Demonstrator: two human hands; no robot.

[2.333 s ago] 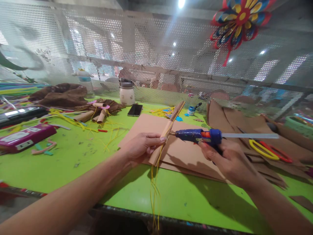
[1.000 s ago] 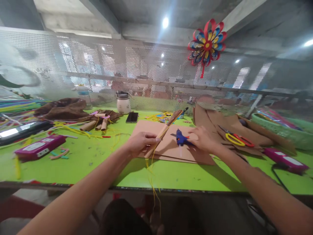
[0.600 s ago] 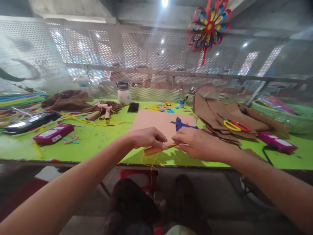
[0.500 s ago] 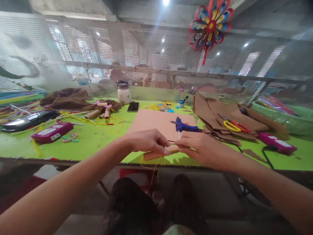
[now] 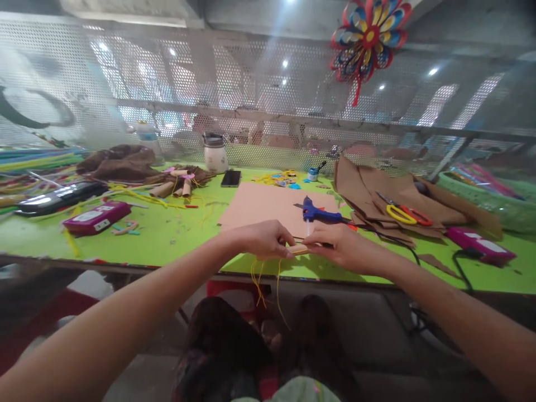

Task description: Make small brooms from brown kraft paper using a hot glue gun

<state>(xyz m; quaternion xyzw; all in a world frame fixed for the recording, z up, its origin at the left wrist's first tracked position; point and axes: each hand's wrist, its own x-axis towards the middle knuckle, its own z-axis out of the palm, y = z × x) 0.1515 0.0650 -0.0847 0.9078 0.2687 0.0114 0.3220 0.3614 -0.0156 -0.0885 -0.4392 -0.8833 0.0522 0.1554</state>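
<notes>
Brown paper roll (image 5: pixel 299 250), yellow strings (image 5: pixel 278 285) dangling from it, is pinched in the closed fingers of the left hand (image 5: pixel 268 239) and right hand (image 5: pixel 341 245) over the table's (image 5: pixel 188 229) near edge. Farther off, a green basket (image 5: pixel 477 196) holds colourful strips (image 5: pixel 489 177); beyond, something dark pokes from a small blue pot (image 5: pixel 312 175).

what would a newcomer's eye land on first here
Probably the red, blue and yellow flower ornament at upper right, against the grey mesh screen. Next, the blue glue gun on brown sheets near centre. Below it, the left hand and right hand hold a brown roll over the green table.
</notes>
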